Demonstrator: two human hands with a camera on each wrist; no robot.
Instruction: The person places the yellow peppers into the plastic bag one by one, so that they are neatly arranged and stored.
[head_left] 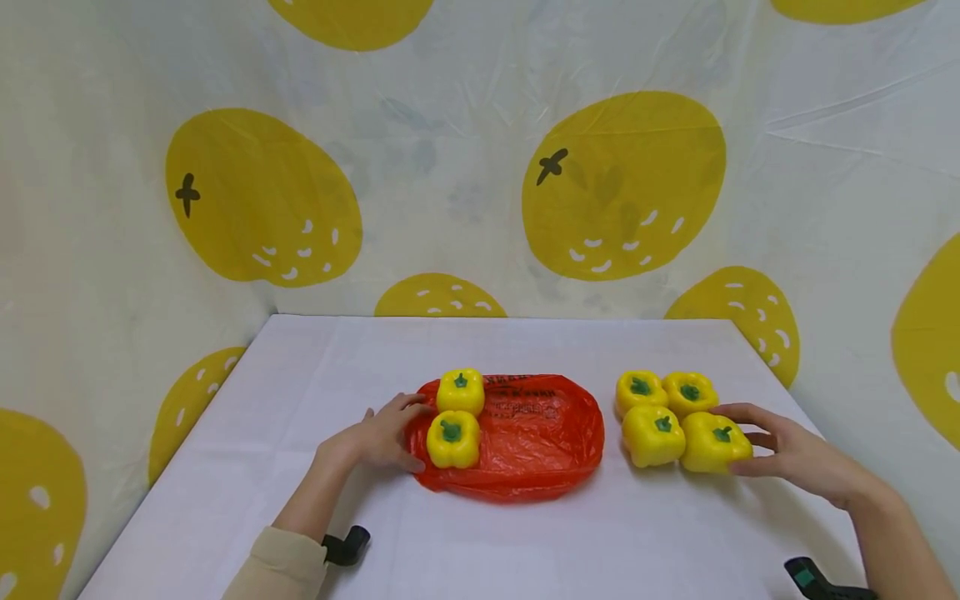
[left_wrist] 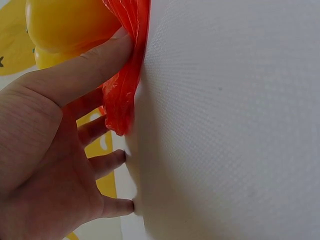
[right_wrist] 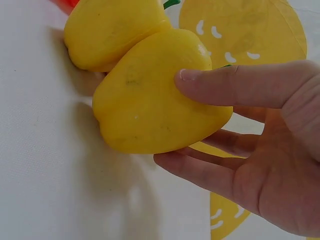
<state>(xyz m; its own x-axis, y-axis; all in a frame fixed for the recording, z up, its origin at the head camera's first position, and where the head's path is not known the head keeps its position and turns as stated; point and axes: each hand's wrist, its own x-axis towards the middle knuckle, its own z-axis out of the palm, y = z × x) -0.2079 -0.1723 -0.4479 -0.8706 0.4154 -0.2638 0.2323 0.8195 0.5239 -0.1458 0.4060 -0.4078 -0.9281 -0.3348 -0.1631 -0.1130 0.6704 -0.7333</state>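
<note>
A red plastic bag (head_left: 536, 450) with dark print lies spread out on the table, its edge raised into a rim. Two yellow bell peppers (head_left: 453, 440) stand one behind the other at its left end. My left hand (head_left: 382, 433) is at that end, fingers spread; in the left wrist view the thumb (left_wrist: 95, 65) touches the bag's crumpled red edge (left_wrist: 125, 85). To the right of the bag several yellow peppers stand in a tight cluster. My right hand (head_left: 795, 450) grips the near right pepper (right_wrist: 155, 100), thumb on its near side and fingers around the far side.
The other clustered peppers (head_left: 652, 435) stand right against the gripped one. A white cloth covers the table (head_left: 525, 542). Behind it hangs a pale curtain (head_left: 450, 192) printed with yellow fruit. Black straps (head_left: 347, 546) are on both wrists.
</note>
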